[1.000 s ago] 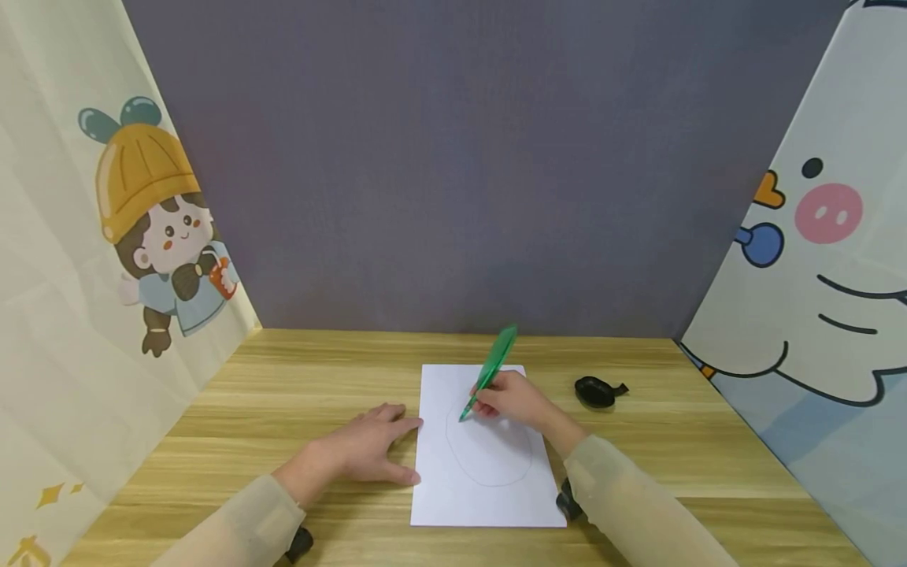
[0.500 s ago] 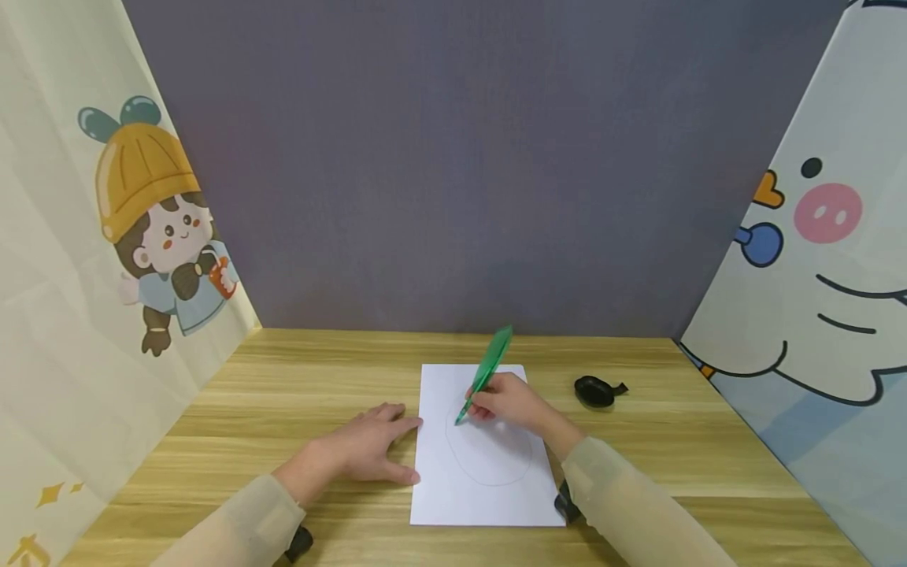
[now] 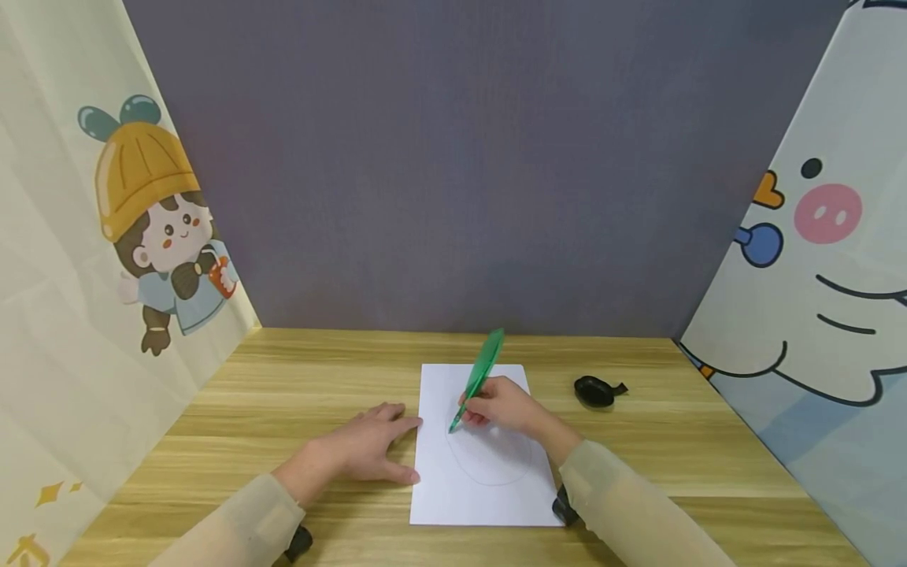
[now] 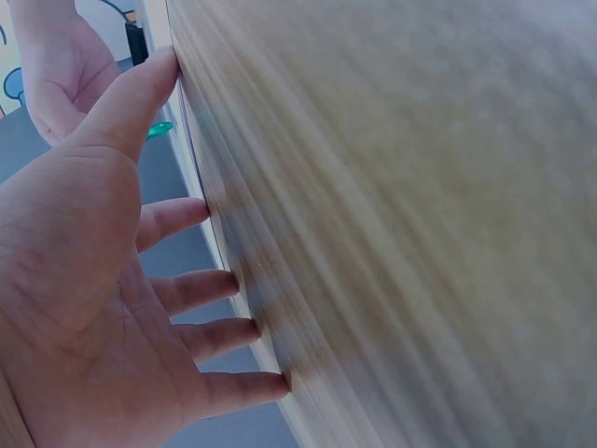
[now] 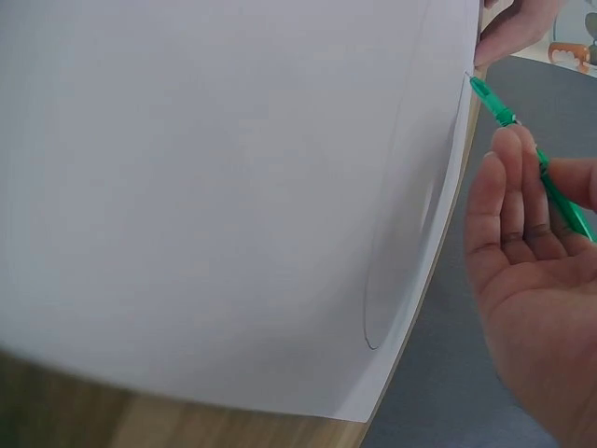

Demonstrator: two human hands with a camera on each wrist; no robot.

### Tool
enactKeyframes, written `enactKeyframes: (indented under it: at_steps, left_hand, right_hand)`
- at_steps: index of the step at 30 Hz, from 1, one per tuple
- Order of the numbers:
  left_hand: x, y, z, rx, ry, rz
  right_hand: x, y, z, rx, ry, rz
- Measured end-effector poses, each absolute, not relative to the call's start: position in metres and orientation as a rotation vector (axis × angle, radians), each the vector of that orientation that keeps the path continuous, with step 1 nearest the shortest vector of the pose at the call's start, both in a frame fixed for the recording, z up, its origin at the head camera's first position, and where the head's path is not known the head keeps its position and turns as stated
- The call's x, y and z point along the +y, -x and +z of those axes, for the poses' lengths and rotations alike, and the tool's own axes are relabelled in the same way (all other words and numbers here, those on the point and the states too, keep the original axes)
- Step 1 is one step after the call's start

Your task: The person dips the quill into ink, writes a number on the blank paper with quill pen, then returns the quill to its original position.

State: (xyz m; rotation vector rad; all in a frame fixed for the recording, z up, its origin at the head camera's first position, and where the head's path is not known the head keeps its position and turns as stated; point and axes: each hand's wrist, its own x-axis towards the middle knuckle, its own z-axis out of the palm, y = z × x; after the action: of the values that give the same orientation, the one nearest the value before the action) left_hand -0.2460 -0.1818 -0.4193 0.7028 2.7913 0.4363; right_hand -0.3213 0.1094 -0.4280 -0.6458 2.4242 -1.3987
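A white sheet of paper lies on the wooden table, with a thin, rounded outline drawn on it. My right hand pinches a green pen whose top end is broad and feather-shaped. The pen leans up and to the right, its tip at the left side of the outline. In the right wrist view, the thumb and fingers close round the pen, its fine point at the paper. My left hand rests with spread fingers on the table, thumb and index fingertips at the sheet's left edge.
A black oval object with a short tab lies right of the sheet. A dark grey panel stands behind the table. Cartoon-printed cloths hang at the left and right.
My right hand and the pen have moved a little left and toward me, the tip following the outline's left side downward. The left hand and the paper stay in place.
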Motion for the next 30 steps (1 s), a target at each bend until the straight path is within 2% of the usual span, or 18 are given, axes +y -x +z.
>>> enactKeyframes:
  at_steps: [30]
  left_hand:
    - [-0.1826,0.2459,-0.4201,2.788,-0.710,0.449]
  right_hand:
    - [0.1083,0.3143,-0.4265,2.381,0.661,-1.408]
